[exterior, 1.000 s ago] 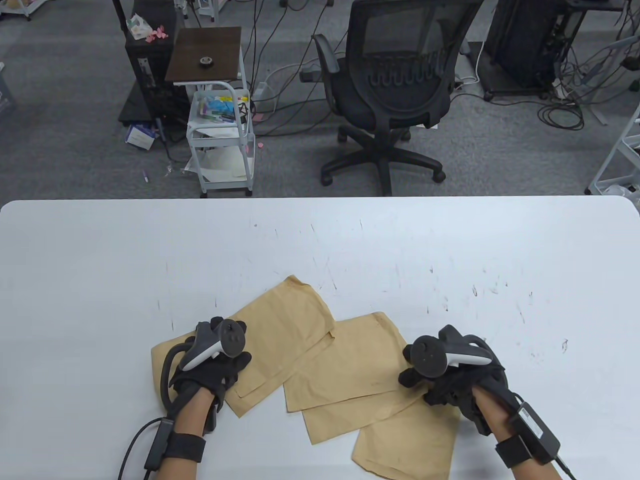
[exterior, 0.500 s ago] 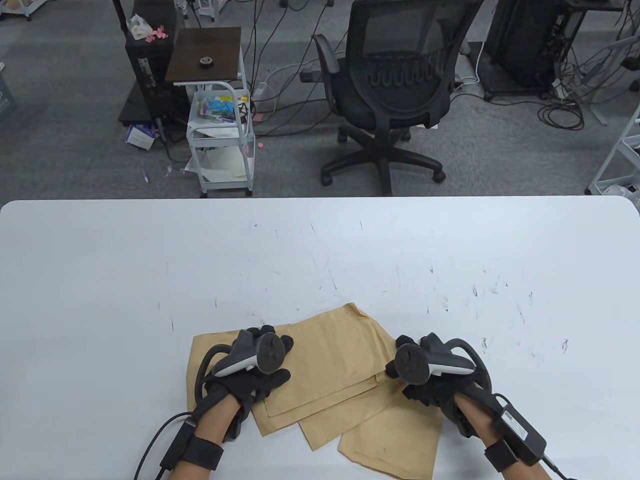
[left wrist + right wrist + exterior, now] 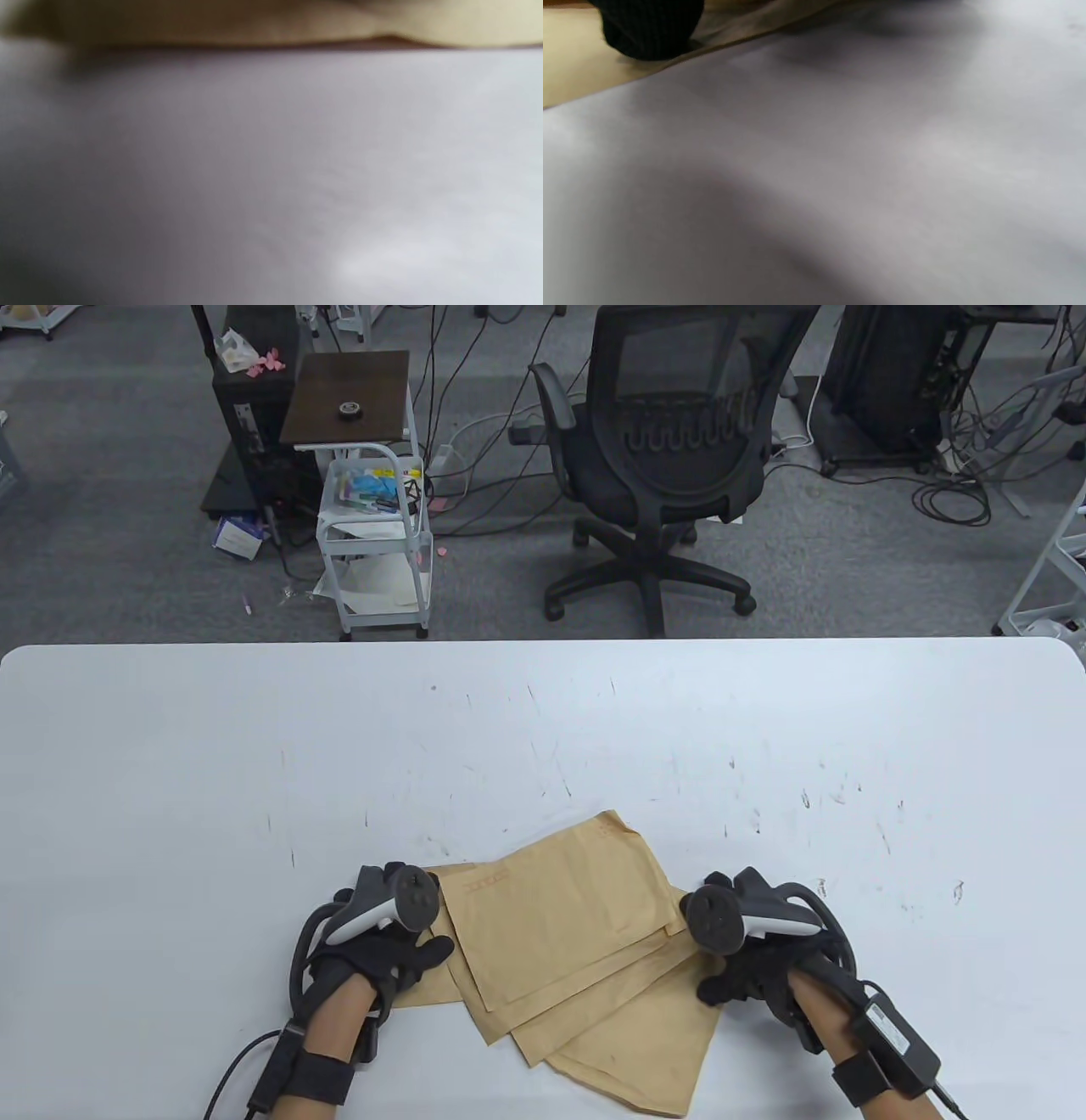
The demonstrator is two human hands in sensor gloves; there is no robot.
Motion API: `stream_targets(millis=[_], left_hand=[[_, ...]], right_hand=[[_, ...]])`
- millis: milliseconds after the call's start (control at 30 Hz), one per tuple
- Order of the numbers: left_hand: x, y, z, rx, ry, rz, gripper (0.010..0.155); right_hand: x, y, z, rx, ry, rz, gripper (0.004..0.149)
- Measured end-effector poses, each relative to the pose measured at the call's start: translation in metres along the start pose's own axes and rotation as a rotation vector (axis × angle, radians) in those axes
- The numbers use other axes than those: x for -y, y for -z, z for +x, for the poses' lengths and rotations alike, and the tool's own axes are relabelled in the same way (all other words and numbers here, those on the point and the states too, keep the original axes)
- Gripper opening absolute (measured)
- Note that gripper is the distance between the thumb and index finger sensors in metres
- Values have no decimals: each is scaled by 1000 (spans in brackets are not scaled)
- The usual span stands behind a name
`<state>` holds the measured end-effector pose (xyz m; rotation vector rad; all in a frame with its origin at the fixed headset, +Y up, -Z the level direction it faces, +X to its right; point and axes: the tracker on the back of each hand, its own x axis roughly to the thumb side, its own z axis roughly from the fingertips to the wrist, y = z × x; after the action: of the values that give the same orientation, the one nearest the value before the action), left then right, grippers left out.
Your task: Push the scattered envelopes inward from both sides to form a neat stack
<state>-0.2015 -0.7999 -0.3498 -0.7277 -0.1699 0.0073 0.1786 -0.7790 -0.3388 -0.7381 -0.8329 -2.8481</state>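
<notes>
- Left hand (image 3: 382, 954) rests at the left margin of the envelopes (image 3: 564, 929), palm down and fingers loosely spread, thumb on a brown sheet that pokes out beneath the pile; it grips nothing.
- Right hand (image 3: 747, 967) sits at the pile's right margin; the right wrist view shows one fingertip (image 3: 651, 29) pressing a sheet's edge, holding nothing. How far its other fingers are curled I cannot tell.
- Envelopes lie between the two hands, near the tabletop's (image 3: 170, 780) front edge, overlapping but fanned.
- Their long axes run diagonally, from front-left toward back-right, so corners jut out at the front edge.
- Both hands seem equally near; squaring likely needs an inward push plus a turn.
</notes>
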Motion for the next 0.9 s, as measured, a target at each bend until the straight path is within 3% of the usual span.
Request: stream_targets(millis=[167,267,367,433,533,600,700,900], left_hand=[[-3,0,7,36,26,88,83],[-11,-9,-4,43,-24,115,82],[-23,-23,-22,17,-149,122,81],[-21,-23,-35,-22,-215,57,80],[-5,-7,-45,-58,-126,21,77],[-6,-8,-44,-39,-107,39,77],[-3,-3,-32,-20,-82,65,78],[-4,-1,-6,6,-42,115,79]], right_hand=[[-4,8,19,-63,70,-104,103],[9,3,14,-73,50,13,101],[19,-10,0,-54,118,38,105],[14,-14,-5,-13,101,-14,112],[1,-7,10,-16,-129,-59,117],[7,-6,23,34,-243,-172,121],[8,2,51,173,-195,-358,118],[7,10,87,144,-201,-321,109]])
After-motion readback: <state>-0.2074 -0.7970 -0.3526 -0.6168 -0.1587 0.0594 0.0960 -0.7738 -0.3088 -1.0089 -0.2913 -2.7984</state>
